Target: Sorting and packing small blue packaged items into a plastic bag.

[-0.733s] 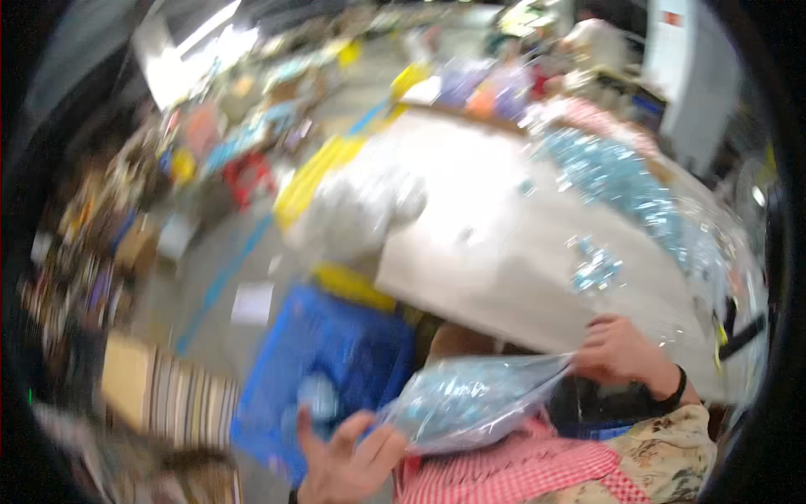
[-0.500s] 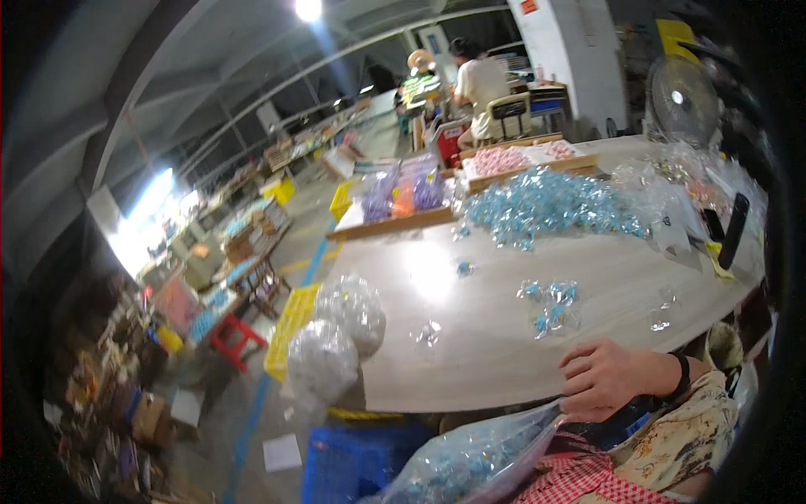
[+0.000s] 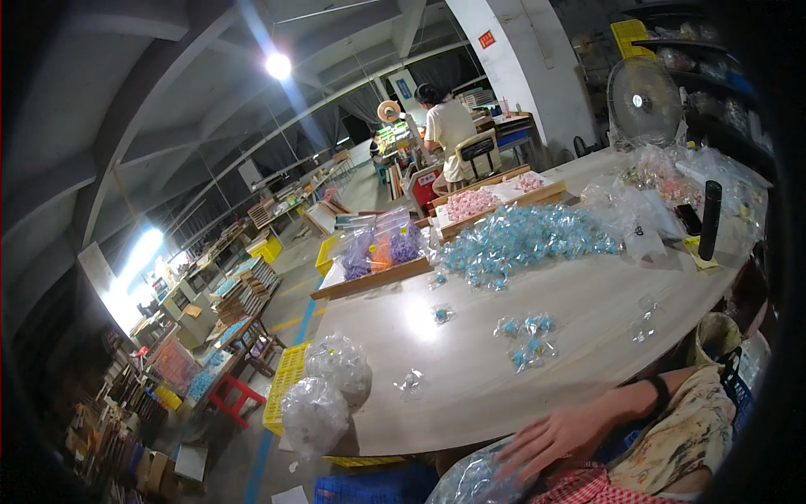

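My right hand point(image 3: 550, 438) lies with fingers stretched over a clear plastic bag point(image 3: 477, 479) in my lap, at the lower edge. Light blue pieces show through the bag's film, partly hidden by the hand. My left hand is out of sight. On the table point(image 3: 369, 424) in front of me, a small group of clear packets with blue pieces point(image 3: 527, 340) sits nearest to the hand. One more blue packet point(image 3: 442, 314) lies farther off, and a clear packet point(image 3: 410, 384) lies to its lower left. Behind them spreads a large heap of blue packets point(image 3: 525, 244).
Wooden trays hold purple and orange bags point(image 3: 382, 252) and pink pieces point(image 3: 472, 203). Puffed clear bags point(image 3: 315, 416) hang by the table's left edge over a yellow crate point(image 3: 285, 378). A black cylinder point(image 3: 710, 220) and a fan point(image 3: 645, 105) stand at right. A person point(image 3: 449, 126) sits far back.
My right hand has moved down and left, from the bag's upper edge onto its film, and its curled fingers have straightened. The view has tilted up, so less of the bag shows.
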A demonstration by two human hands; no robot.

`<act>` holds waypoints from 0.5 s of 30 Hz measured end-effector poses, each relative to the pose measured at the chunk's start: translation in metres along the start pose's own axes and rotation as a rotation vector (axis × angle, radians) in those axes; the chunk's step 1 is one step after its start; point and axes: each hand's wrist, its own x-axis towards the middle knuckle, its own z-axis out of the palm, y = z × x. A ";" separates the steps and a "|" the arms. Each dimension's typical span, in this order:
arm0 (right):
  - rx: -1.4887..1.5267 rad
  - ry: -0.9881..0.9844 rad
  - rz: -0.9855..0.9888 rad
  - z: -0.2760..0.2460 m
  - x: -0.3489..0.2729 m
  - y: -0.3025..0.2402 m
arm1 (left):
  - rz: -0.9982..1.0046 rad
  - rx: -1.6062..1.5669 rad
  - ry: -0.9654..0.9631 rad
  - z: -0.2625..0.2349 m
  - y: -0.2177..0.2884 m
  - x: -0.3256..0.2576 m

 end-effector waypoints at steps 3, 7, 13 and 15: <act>0.067 -0.129 0.057 0.032 -0.001 0.016 | 0.108 0.159 -0.034 -0.005 0.001 -0.004; -0.087 -0.357 0.232 0.035 -0.014 0.062 | 0.459 0.667 -0.138 -0.031 0.020 0.012; -0.317 -0.471 0.185 0.024 0.005 0.059 | 0.304 0.508 -0.057 -0.030 -0.037 -0.013; -0.069 -0.052 -0.069 0.025 0.012 0.049 | 0.403 0.609 -0.074 -0.036 -0.008 -0.001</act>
